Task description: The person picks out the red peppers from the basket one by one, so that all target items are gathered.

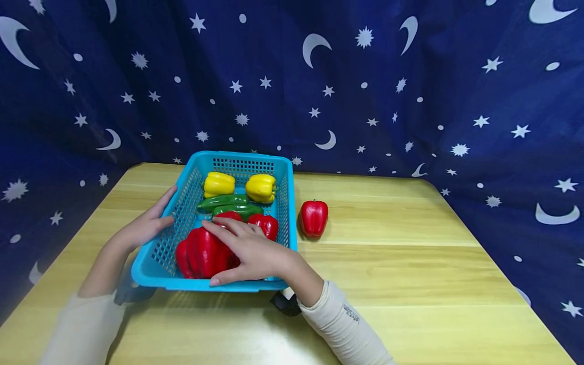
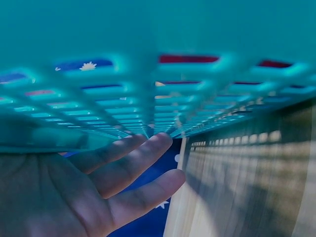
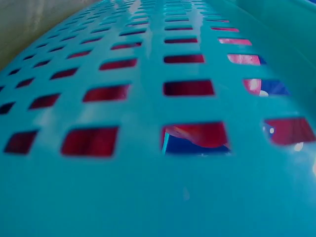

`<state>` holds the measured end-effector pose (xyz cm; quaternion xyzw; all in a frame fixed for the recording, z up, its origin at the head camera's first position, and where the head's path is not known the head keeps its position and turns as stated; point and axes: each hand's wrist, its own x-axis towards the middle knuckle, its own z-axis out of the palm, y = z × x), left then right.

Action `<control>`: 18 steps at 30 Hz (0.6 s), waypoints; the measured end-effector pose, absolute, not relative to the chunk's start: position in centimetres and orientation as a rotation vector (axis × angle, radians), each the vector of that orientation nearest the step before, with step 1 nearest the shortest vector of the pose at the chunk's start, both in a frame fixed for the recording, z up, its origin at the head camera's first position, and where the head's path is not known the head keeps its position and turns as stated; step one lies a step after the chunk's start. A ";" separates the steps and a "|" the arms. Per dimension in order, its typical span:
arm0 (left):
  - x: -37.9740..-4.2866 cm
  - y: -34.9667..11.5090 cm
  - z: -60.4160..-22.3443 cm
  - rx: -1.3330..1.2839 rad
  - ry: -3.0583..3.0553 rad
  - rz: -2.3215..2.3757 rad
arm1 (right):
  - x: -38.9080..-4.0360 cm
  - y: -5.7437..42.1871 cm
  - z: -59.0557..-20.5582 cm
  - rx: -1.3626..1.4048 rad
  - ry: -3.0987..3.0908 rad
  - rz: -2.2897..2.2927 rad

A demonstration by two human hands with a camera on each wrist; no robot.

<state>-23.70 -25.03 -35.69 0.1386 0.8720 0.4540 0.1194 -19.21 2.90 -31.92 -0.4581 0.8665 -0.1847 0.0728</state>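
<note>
A blue plastic basket [image 1: 290, 203] with slotted walls stands before me. My left hand [image 1: 148, 223] holds its left side, thumb over the rim and fingers outside; the left wrist view shows those fingers [image 2: 133, 168] against the slotted wall. My right hand [image 1: 255, 251] reaches over the front rim and grips a large red bell pepper [image 1: 207, 253], fingers over its top and thumb low by the rim. More red bell peppers [image 1: 264, 225] lie around it, partly hidden by the hand. The right wrist view shows only the basket's outer wall [image 3: 143, 182], with red behind the slots.
Two yellow bell peppers [image 1: 219, 184] lie at the back of the basket, with green cucumber-like vegetables [image 1: 237, 210] in front of them. Another red bell pepper [image 1: 314, 218] stands on the wooden table [image 1: 410, 263] to the basket's right. A blue star-and-moon curtain [image 1: 283, 81] hangs behind.
</note>
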 end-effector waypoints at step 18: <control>-23.3 -25.0 -35.7 0.419 2.539 1.350 | -19.9 1.3 -31.4 -1.315 2.628 -0.418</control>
